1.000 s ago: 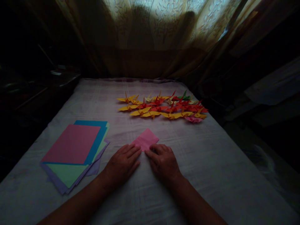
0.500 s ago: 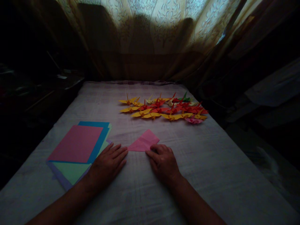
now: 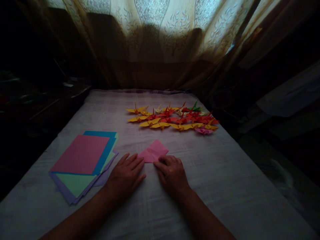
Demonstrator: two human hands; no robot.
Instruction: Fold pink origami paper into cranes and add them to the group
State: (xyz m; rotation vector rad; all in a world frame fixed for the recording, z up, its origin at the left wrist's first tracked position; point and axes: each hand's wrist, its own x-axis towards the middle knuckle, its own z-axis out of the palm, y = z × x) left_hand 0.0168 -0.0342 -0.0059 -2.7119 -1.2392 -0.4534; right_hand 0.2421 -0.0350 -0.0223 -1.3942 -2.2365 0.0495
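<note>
Folded pink paper (image 3: pixel 153 151) lies flat on the cloth-covered table (image 3: pixel 225 186), centre of the near half, just ahead of both hands and between them. The shape is roughly triangular: the long near edge runs left-right across the person's front and the peak points away, toward the far end. Left hand (image 3: pixel 125 176) is palm down on the cloth, fingers straight and slightly fanned, gripping nothing; the fingertips (image 3: pixel 137 157) meet or nearly meet the paper's left near corner, but it is too dim to tell contact. Right hand (image 3: pixel 172 173) is also palm down, fingers a little bent, tips resting on the right part of the near edge – pressing on it, not pinching. The right hand is the nearer one, since it overlaps the paper while the left only reaches its corner. Stack of coloured sheets (image 3: pixel 82 160) sits just left of the left hand, pink on top, with blue, green and purple showing beneath it, apart from the folded piece. Paper cranes (image 3: pixel 172 118) – yellow, red, one green, one pink – are clustered farther back, well apart from both hands. Patterned curtain (image 3: pixel 160 33) hangs behind the table, backlit; the surroundings are dark.
</note>
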